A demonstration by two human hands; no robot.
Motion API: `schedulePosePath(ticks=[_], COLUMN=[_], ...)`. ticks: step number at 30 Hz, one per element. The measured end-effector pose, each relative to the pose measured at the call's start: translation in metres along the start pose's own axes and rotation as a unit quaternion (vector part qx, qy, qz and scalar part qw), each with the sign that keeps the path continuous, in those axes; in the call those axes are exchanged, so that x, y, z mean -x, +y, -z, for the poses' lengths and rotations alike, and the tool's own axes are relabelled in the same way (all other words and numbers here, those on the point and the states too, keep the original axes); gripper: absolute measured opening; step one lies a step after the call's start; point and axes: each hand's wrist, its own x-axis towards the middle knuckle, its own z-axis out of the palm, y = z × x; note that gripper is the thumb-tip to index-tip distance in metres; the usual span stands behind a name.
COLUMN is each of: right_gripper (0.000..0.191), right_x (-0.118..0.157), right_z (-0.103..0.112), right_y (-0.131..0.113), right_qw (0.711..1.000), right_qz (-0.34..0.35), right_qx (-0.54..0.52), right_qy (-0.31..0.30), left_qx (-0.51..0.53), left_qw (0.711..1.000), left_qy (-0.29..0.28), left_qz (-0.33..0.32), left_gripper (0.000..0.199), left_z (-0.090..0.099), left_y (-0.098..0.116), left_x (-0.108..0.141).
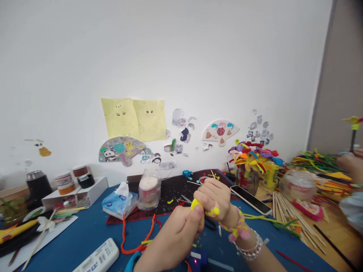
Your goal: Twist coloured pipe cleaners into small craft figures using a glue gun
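My left hand (pixel 180 232) and my right hand (pixel 217 196) are closed together above the blue table mat, fingers touching. Between them shows a bright yellow fuzzy piece (pixel 195 204) that looks like pipe cleaner; most of it is hidden by the fingers. Another yellow-and-pink fuzzy band (pixel 214 210) crosses my right hand, and a similar one (pixel 239 228) circles that wrist above a beaded bracelet (pixel 252 245). Below my hands lies a blue device (pixel 197 258) with a red light, possibly a glue gun. An orange pipe cleaner (pixel 123 238) curves beside my left wrist.
A tissue pack (pixel 117 202), a wrapped jar (pixel 149 192) and scissors (pixel 185 199) lie behind my hands. To the right are a phone (pixel 251 199), wooden sticks (pixel 292 215) and a vase of fuzzy flowers (pixel 246 177). Another person's hand (pixel 351 162) holds a yellow-topped stem.
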Motion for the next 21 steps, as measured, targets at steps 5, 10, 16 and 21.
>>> schedulePosePath(ticks=[5, 10, 16, 21], right_gripper=[0.027, 0.034, 0.037, 0.034], right_x=[0.008, 0.015, 0.024, 0.023], right_z=[-0.002, -0.017, -0.037, -0.048], right_y=[0.016, 0.022, 0.013, 0.019], right_qw=[0.999, 0.993, 0.957, 0.840], right_qz=[-0.023, -0.087, -0.174, -0.258], right_qx=[0.044, 0.016, -0.060, -0.021], right_qy=[-0.011, -0.079, -0.223, -0.478], left_qx=[-0.116, -0.295, -0.472, -0.575], left_qw=[0.993, 0.945, 0.864, 0.813], left_qy=[0.005, 0.111, 0.125, 0.091], left_qz=[-0.022, -0.093, -0.125, -0.018], left_gripper=[0.049, 0.039, 0.036, 0.035], left_z=[0.012, 0.023, 0.028, 0.036], left_y=[0.003, -0.001, -0.016, -0.025], left_x=[-0.006, -0.016, -0.025, -0.032])
